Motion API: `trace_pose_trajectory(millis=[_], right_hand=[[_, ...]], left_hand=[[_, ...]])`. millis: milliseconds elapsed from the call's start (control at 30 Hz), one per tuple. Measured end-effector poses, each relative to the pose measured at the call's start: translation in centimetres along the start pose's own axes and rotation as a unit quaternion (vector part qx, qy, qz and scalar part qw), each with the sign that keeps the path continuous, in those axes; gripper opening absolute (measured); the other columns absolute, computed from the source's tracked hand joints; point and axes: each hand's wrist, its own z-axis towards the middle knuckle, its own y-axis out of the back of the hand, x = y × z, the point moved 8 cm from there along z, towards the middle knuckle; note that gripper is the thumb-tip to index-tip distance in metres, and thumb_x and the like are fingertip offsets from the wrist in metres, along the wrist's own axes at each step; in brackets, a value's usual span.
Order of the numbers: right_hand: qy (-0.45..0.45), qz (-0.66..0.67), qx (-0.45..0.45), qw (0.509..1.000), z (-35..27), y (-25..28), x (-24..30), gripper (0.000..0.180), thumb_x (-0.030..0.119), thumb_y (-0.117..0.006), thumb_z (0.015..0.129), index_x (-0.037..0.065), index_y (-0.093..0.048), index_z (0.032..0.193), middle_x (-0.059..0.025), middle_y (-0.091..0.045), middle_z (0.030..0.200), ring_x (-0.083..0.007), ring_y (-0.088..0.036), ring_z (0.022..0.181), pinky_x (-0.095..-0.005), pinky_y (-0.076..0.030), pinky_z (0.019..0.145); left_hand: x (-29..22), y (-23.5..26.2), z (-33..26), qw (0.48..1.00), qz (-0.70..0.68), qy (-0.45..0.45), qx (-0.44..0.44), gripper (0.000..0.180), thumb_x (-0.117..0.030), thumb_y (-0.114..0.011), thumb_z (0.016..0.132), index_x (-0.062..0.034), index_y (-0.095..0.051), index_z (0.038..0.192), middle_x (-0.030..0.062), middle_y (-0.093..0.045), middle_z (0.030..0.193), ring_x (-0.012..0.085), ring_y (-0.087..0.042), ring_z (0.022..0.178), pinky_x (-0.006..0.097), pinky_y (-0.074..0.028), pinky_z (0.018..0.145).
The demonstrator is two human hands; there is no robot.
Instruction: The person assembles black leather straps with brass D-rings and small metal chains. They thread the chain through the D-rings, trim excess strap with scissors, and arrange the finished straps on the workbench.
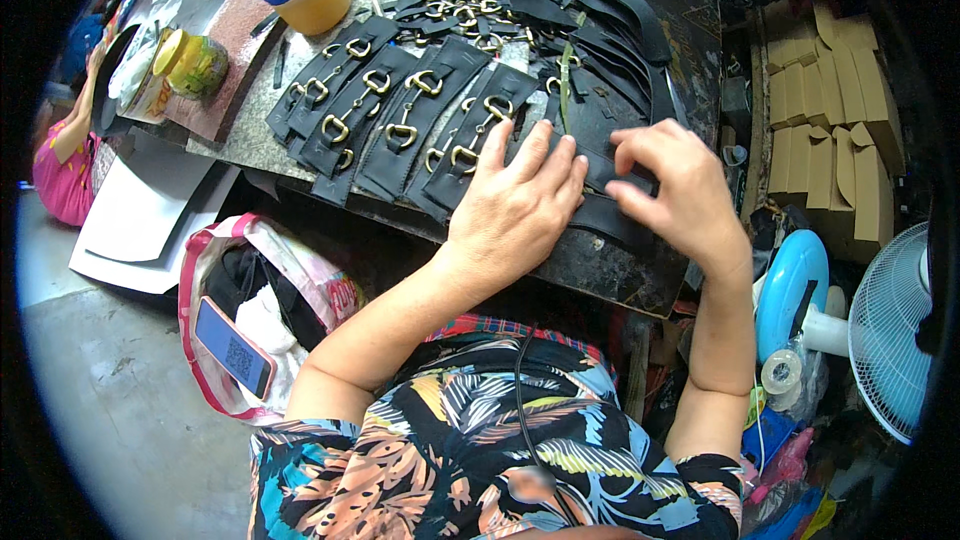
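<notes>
My left hand (522, 198) lies palm down on black leather at the front edge of the workbench, fingers stretched out. Close by on the right, my right hand (680, 185) hovers over or touches the same leather, its fingers bent and the thumb apart from them. Between the hands lies a black leather piece (592, 135), partly covered by my fingers. To the left are several black leather straps (425, 88) with gold-coloured metal bits on them. A narrow greenish strip (565, 90) lies just beyond my fingertips.
Further back sit a heap of gold hardware (468, 8), curved black leather strips (625, 25), a blue-rimmed tub (312, 2) and a yellow-lidded jar (192, 65). Cardboard boxes (830, 120) and a fan (895, 330) stand right. A bag (200, 290) holds a phone (235, 348). Another person (68, 175) is at left.
</notes>
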Motion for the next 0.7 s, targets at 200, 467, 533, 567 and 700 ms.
trace_pose_trajectory(millis=[200,467,533,567,700], right_hand=[[0.032,-0.039,-0.078,0.996,8.1,-0.9,-2.1,0.016,0.016,-0.074,0.086,0.012,-0.071,0.101,-0.0074,-0.072,0.096,-0.029,-0.068,0.093,-0.0426,-0.056,0.079],[-0.02,-0.125,-0.08,0.989,13.9,-4.2,-4.4,0.021,0.019,-0.068,0.088,0.015,-0.071,0.109,-0.0085,-0.074,0.094,-0.0313,-0.072,0.091,-0.0422,-0.058,0.08],[-0.039,-0.064,-0.12,0.99,14.2,-2.5,-5.8,0.025,0.025,-0.066,0.089,0.016,-0.071,0.112,-0.0097,-0.074,0.087,-0.0308,-0.072,0.082,-0.0377,-0.058,0.076],[-0.034,-0.027,-0.124,0.991,14.1,-1.6,-6.4,0.024,0.019,-0.065,0.091,0.012,-0.072,0.113,-0.006,-0.074,0.088,-0.0212,-0.071,0.078,-0.0327,-0.056,0.074],[-0.071,0.321,-0.144,0.933,13.9,1.1,-8.5,0.008,0.003,-0.062,0.09,0.004,-0.066,0.096,0.0026,-0.061,0.078,-0.0074,-0.055,0.067,-0.0231,-0.045,0.062]], left_hand=[[0.0,-0.1,0.0,1.0,-0.02,-0.001,-0.011,0.038,-0.028,-0.073,0.087,-0.0105,-0.07,0.12,0.0056,-0.065,0.128,0.0263,-0.059,0.116,0.052,-0.041,0.107],[0.2,-0.1,-0.1,1.0,-0.025,-0.001,-0.018,0.038,-0.028,-0.073,0.087,-0.0106,-0.07,0.12,0.0056,-0.066,0.128,0.0252,-0.06,0.112,0.05,-0.042,0.107],[0.2,-0.1,-0.1,0.999,-0.027,0.002,-0.023,0.038,-0.028,-0.073,0.087,-0.0107,-0.07,0.12,0.0054,-0.066,0.127,0.025,-0.06,0.112,0.05,-0.042,0.106],[0.2,-0.1,-0.1,0.999,-0.028,0.002,-0.022,0.038,-0.028,-0.073,0.087,-0.0108,-0.07,0.12,0.0053,-0.066,0.127,0.025,-0.06,0.112,0.051,-0.042,0.106],[0.2,-0.2,0.0,0.999,-0.032,0.004,-0.025,0.037,-0.027,-0.073,0.086,-0.012,-0.07,0.12,0.0047,-0.066,0.126,0.0249,-0.06,0.111,0.05,-0.043,0.106]])
